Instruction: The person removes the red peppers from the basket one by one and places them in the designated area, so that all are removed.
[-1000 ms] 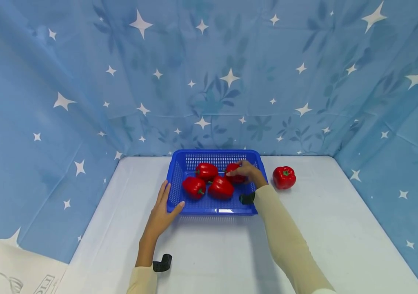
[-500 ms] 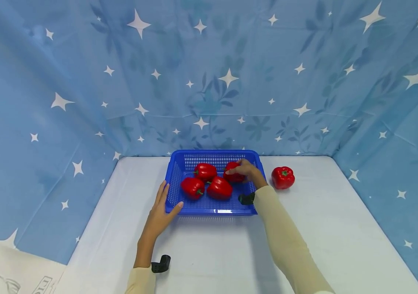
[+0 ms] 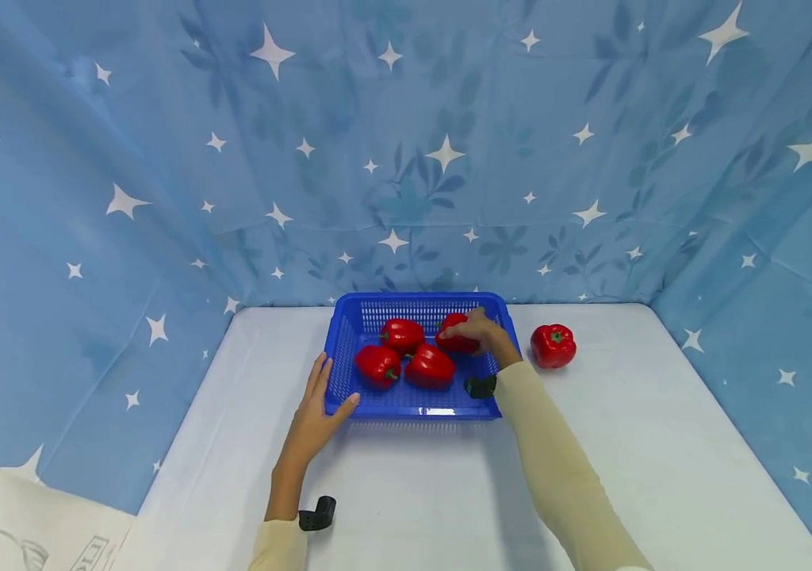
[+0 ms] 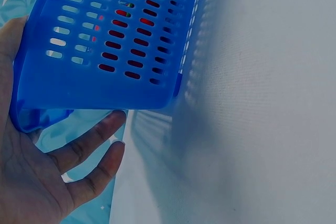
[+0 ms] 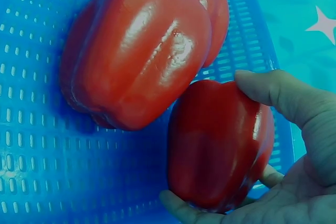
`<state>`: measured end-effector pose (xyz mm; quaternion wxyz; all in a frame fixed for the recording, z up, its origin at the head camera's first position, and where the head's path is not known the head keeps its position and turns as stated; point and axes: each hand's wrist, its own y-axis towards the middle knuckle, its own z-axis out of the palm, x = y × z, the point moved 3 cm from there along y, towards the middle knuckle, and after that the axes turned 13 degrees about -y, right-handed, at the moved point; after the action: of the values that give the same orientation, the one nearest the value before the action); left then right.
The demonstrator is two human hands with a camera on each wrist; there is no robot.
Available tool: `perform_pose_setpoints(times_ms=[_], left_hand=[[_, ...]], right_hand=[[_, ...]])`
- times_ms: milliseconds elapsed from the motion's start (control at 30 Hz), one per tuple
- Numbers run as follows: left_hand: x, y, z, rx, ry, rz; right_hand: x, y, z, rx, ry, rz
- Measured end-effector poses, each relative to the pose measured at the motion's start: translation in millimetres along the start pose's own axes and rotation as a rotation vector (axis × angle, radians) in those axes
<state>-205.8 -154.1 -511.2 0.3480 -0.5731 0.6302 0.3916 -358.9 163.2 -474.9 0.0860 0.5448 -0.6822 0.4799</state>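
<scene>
table (image 3: 406,492): white, flat | on it, basket (image 3: 384,413): blue, slotted, mid-width by far edge | on it, pepper (image 3: 553,346): red, stem up, near basket's right side, apart

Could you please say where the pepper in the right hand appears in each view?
Head: pepper right of centre, inside the basket.
Left wrist: cannot tell whether the red seen through the basket is it.
Right wrist: lower right of centre, between fingers.
Shared landmark: the basket.
</scene>
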Motion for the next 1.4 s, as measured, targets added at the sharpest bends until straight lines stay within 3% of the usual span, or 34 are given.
perform_pose_setpoints(times_ms=[433,833,1400], left_hand=[[0.9,0.0,1.6,-0.012,0.007,0.014],[3.4,0.1,2.4,-0.019,0.009,0.021],[0.5,-0.9,1.8,-0.020,0.007,0.016]], right_hand=[[2.8,-6.0,-4.5,-0.024,0.035,-0.018],[0.5,-7.1,-1.4,-0.045,0.036,-0.113],[7.6,-22.4,-15.1,-0.064,0.082,-0.150]])
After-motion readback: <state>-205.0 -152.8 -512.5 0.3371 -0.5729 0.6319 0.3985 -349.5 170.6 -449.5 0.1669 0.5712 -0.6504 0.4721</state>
